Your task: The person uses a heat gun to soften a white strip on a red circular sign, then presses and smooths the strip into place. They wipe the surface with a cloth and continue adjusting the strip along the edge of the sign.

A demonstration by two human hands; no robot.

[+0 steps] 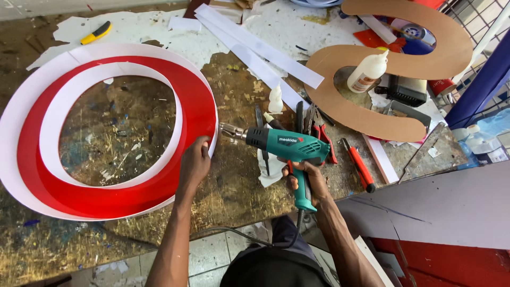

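Note:
A big red ring-shaped letter [114,194] with white strip walls on its inner and outer edges lies on the worn workbench [234,186]. My left hand [194,162] presses on its right rim, fingers against the outer white strip. My right hand [305,180] grips the handle of a teal heat gun [284,146]. The gun's metal nozzle points left at the white strip, just beside my left hand's fingertips. Its black cord hangs down past my lap.
A brown S-shaped cardboard cutout [396,58] lies at the back right with a white glue bottle [367,72] on it. Long white strips [260,50], a yellow utility knife [96,33], red-handled tools [358,165] and a small white bottle [275,100] are on the bench.

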